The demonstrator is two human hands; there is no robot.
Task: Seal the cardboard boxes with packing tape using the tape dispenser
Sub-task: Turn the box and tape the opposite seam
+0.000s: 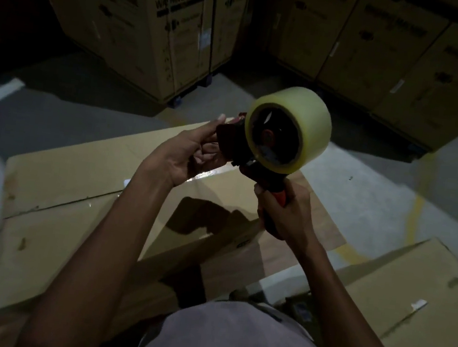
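Head view: right hand [285,212] grips tape dispenser [256,159] handle; left hand [192,154] pinches its front.

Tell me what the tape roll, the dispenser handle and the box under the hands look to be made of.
Tape roll: clear, glossy plastic film with a pale yellow tint. Dispenser handle: looks like hard red and black plastic, though the light is dim. Box: matte brown corrugated cardboard; a shiny strip across the flaps looks like tape.
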